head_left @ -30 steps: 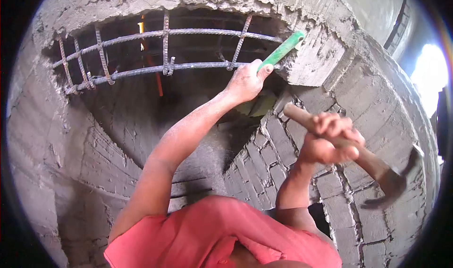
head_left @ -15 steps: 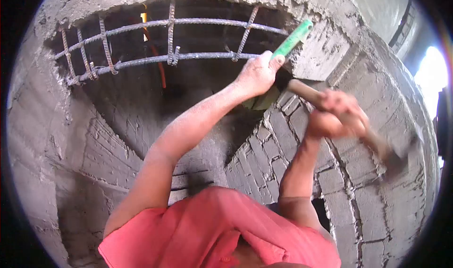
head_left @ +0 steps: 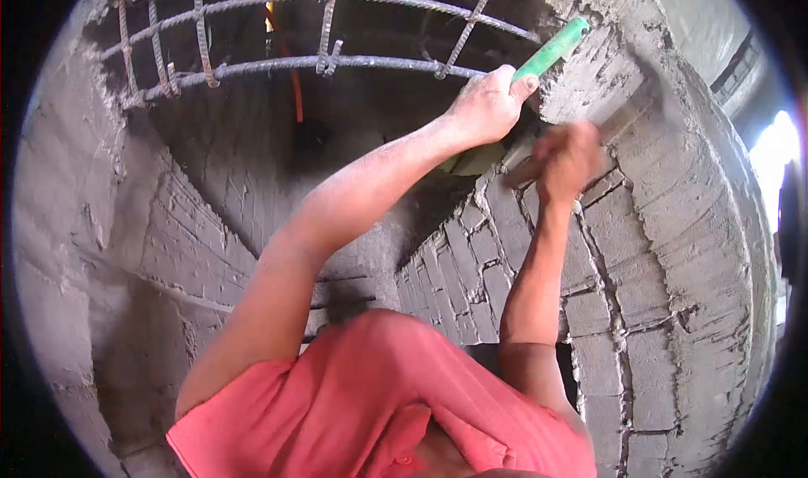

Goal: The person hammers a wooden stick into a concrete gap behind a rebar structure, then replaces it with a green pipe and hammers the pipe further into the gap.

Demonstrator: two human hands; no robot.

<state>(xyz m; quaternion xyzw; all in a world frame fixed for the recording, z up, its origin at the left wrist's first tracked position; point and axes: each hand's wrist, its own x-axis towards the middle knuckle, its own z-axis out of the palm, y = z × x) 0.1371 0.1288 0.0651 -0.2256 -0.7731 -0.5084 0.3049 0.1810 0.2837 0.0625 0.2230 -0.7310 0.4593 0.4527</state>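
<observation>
My left hand (head_left: 488,108) is closed around a green bar-like tool (head_left: 551,49) with a hole near its far end, which slants up to the right against the broken concrete edge. Whatever lies below my grip is hidden, so its exact kind cannot be told. My right hand (head_left: 568,162), a little lower and to the right, is wrapped round the wooden handle of a hammer (head_left: 523,173). The handle's butt points down-left. Its head is smeared by motion, up and right of my fist, near the rough concrete block (head_left: 589,87).
Ribbed steel bars (head_left: 278,64) cross the opening at the upper left, with an orange cable (head_left: 297,95) hanging behind them. Grey brickwork (head_left: 598,318) with mortar joints runs down the right. A plastered wall (head_left: 59,251) stands at the left.
My right hand has swung the hammer, its head going from low right to up near the concrete block. My left hand keeps its hold on the green tool. The view has shifted slightly.
</observation>
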